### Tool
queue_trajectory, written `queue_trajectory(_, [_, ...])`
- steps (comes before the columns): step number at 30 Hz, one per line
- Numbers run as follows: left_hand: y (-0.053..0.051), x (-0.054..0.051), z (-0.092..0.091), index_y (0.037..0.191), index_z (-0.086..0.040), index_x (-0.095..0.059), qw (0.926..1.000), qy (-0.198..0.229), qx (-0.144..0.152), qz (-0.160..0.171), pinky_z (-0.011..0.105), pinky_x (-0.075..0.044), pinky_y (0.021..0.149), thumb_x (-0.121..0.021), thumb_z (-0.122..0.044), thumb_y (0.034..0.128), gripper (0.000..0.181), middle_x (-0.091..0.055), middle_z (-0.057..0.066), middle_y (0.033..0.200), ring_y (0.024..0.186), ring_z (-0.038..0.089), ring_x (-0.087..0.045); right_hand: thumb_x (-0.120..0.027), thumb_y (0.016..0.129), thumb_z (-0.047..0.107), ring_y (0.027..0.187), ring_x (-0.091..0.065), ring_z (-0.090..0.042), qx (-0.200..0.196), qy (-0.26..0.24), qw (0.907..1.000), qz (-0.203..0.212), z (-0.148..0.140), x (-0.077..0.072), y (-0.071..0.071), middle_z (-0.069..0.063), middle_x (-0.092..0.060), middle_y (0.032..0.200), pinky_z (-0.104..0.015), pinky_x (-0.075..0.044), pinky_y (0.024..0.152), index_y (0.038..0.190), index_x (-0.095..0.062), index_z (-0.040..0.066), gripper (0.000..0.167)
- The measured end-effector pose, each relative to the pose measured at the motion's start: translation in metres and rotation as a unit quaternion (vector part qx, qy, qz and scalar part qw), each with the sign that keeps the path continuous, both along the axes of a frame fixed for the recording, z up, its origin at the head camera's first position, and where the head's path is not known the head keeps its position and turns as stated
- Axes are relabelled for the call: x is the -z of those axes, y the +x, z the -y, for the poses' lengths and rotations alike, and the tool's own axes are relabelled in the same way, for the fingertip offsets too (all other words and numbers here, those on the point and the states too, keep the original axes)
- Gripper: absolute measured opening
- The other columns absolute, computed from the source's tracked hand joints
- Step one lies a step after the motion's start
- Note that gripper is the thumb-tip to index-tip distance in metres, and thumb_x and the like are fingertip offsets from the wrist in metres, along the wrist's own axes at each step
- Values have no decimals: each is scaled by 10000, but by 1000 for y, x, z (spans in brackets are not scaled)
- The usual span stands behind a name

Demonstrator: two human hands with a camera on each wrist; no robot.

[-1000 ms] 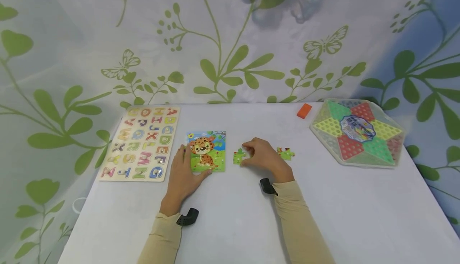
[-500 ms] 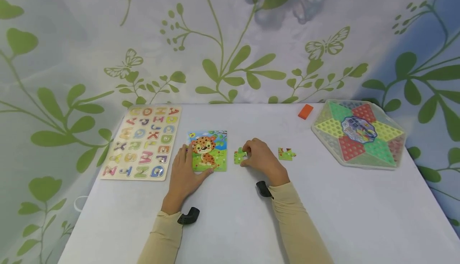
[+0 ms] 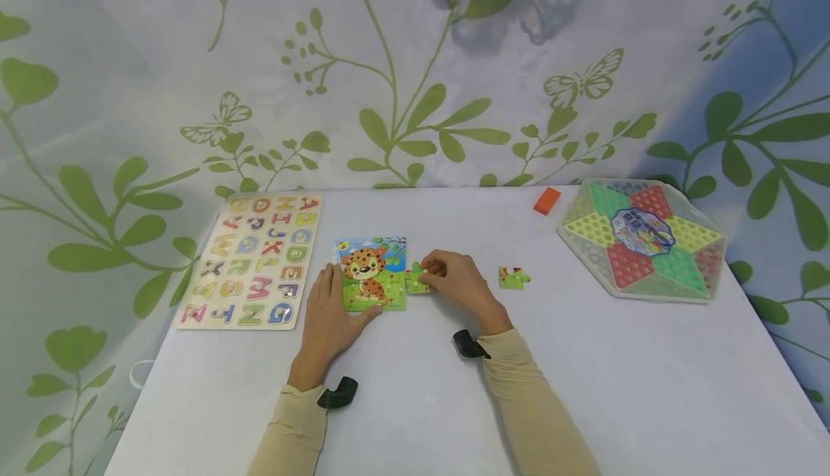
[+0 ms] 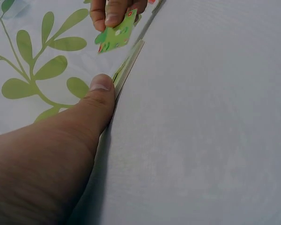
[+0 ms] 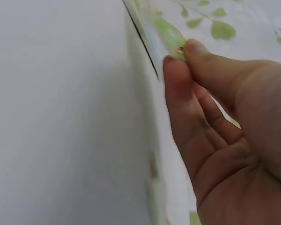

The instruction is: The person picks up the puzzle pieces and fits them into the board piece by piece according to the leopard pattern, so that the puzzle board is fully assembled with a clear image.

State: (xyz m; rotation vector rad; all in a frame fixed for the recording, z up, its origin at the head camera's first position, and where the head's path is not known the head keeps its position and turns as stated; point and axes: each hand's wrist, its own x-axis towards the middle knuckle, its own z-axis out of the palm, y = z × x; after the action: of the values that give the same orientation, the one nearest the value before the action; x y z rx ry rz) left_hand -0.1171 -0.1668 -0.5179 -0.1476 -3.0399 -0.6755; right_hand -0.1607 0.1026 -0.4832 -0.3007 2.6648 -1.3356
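Observation:
A picture puzzle with a spotted leopard cub [image 3: 367,272] lies on the white table in the head view. My left hand [image 3: 328,319] rests against its left side, with the thumb along the lower edge; the left wrist view shows the thumb [image 4: 101,89] touching that edge. Between thumb and fingertips, my right hand [image 3: 462,287] pinches a green puzzle piece [image 3: 416,281] close to the puzzle's right edge. The piece [image 4: 119,33] is tilted in the left wrist view. Fingers hide part of it. Another puzzle piece [image 3: 513,279] lies apart to the right.
A wooden alphabet board [image 3: 249,263] lies left of the puzzle. On the right is a hexagonal game board [image 3: 642,238] with a coloured star. A small orange block [image 3: 547,201] sits near the table's back edge, in front of a leaf-patterned backdrop [image 3: 415,65].
My right hand has moved left with the green puzzle piece, bringing it from a gap away to right beside the puzzle. My left hand stays at the puzzle.

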Motion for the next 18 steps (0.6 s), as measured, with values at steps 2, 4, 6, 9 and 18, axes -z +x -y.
queue_trajectory(2, [0,1,1,1625,15,-131,10000,23,0,24,590,-186,1273,-731,-649,832,1196,-150,243,1691,1570,432,-147,-774,921,247,760,-679,-67,-2,-129,9999,3,7,3,0,21,-756,925,-313,-558,761,1060,-747,162,165])
queue_trajectory(4, [-1,1,1,1624,17,-133,10000,64,15,30,593,-190,1271,-729,-648,836,1191,-149,243,1692,1569,434,-151,-774,921,248,755,-680,-53,-27,-226,9997,15,17,4,1,25,-761,929,-308,-567,760,1066,-754,160,170])
queue_trajectory(6, [-1,0,2,1620,25,-150,9999,113,19,7,602,-199,1264,-732,-640,838,1181,-156,244,1690,1565,439,-162,-768,927,241,764,-687,-61,-91,-327,9994,24,28,3,3,11,-766,939,-312,-578,766,1074,-758,149,174])
queue_trajectory(9, [-1,-2,4,1610,43,-172,9998,214,34,1,607,-211,1258,-745,-613,842,1160,-165,249,1688,1561,442,-175,-763,931,240,784,-691,-76,-156,-421,9990,-2,48,1,5,-12,-768,956,-303,-584,753,1082,-762,134,185])
queue_trajectory(18, [-2,-3,10,1585,81,-224,9995,66,264,-159,588,-233,1256,-766,-537,861,1094,-200,286,1667,1549,455,-206,-756,936,196,812,-688,-94,-483,-227,9986,17,109,-3,-4,-36,-759,941,-197,-553,696,1072,-763,81,178])
